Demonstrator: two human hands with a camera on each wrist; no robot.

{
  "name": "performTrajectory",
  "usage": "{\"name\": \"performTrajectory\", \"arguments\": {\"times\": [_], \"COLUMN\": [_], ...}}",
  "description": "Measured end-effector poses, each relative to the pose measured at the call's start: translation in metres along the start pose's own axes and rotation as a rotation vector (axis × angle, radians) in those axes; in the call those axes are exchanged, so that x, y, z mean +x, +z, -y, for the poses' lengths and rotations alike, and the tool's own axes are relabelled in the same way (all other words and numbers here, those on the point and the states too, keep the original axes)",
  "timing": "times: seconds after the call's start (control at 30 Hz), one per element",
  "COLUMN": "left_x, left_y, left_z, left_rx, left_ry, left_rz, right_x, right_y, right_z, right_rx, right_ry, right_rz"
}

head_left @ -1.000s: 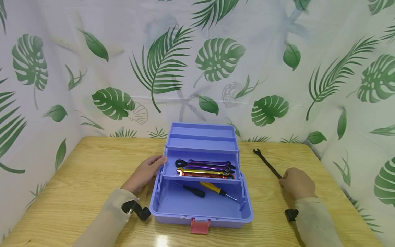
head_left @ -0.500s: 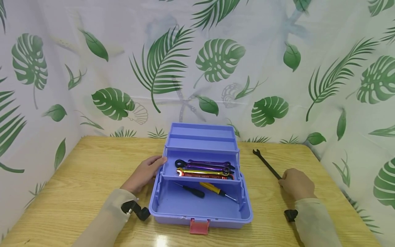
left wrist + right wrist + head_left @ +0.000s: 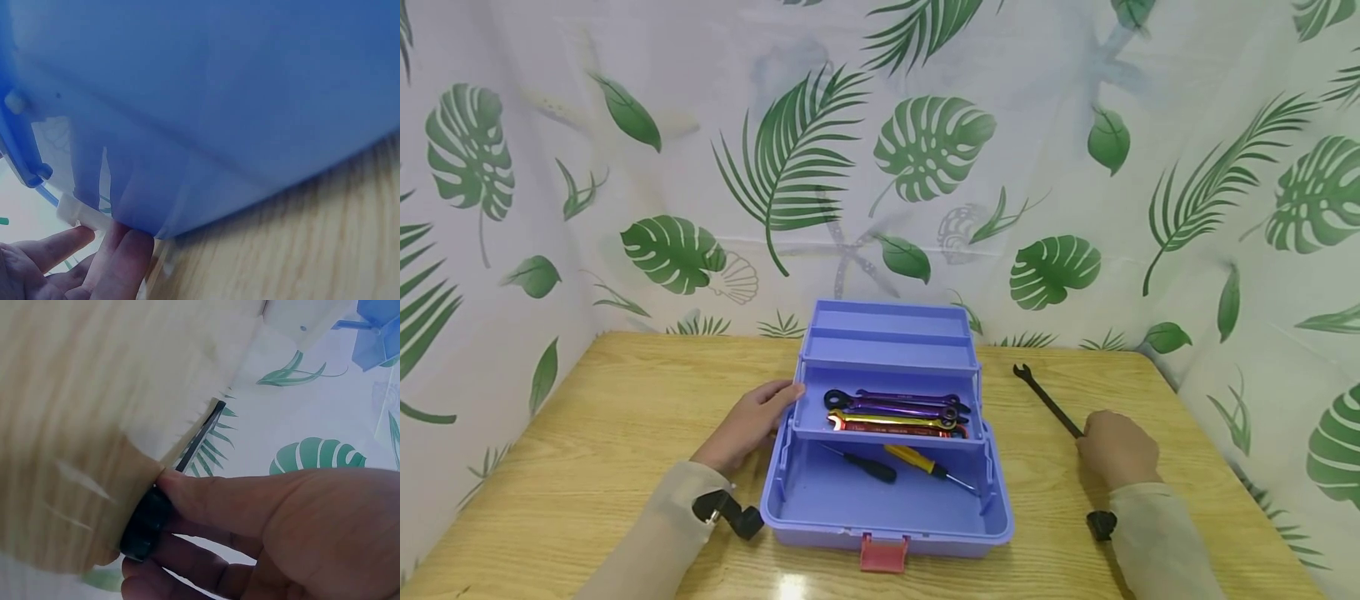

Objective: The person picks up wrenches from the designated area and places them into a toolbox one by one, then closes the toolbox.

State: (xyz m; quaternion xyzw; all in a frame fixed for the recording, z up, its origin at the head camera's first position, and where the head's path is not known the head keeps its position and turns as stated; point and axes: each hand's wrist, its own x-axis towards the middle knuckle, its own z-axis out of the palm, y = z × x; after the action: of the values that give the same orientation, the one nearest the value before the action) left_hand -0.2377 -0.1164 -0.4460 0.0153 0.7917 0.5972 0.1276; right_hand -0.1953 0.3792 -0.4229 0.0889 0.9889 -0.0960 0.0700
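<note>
My right hand (image 3: 1122,450) grips a black combination wrench (image 3: 1049,402), whose open-jaw end points away to the back left. In the right wrist view, the thumb and fingers pinch the wrench's thick ring end (image 3: 145,524), low over the tabletop. At the left side of a purple-blue toolbox (image 3: 887,533), my left hand (image 3: 748,425) touches the tray edge and outer wall; its fingers (image 3: 128,265) press the wall in the left wrist view. The raised tray (image 3: 812,417) holds several wrenches (image 3: 898,412) in purple, yellow and red.
In the toolbox's bottom lie a black screwdriver (image 3: 872,467) and a yellow-handled screwdriver (image 3: 917,458). A red latch (image 3: 883,554) hangs at its front. The wooden table (image 3: 625,400) meets a leaf-print curtain (image 3: 850,167) at the back and sides.
My right hand with the wrench has shifted very slightly left. The left hand and toolbox look the same, apart from a tiny shift of the whole view.
</note>
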Motion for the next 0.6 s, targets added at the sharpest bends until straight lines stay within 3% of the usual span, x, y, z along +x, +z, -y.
{"name": "performTrajectory", "arguments": {"times": [0.33,0.6], "left_x": [-0.001,0.001], "left_y": [0.001,0.002], "left_z": [0.001,0.002], "left_rx": [0.001,0.0], "left_ry": [0.005,0.003], "left_rz": [-0.002,-0.008], "right_x": [-0.007,-0.009], "right_y": [-0.003,0.001], "right_z": [0.008,0.011], "right_rx": [0.06,0.15], "right_ry": [0.001,-0.058], "right_rz": [-0.038,-0.17]}}
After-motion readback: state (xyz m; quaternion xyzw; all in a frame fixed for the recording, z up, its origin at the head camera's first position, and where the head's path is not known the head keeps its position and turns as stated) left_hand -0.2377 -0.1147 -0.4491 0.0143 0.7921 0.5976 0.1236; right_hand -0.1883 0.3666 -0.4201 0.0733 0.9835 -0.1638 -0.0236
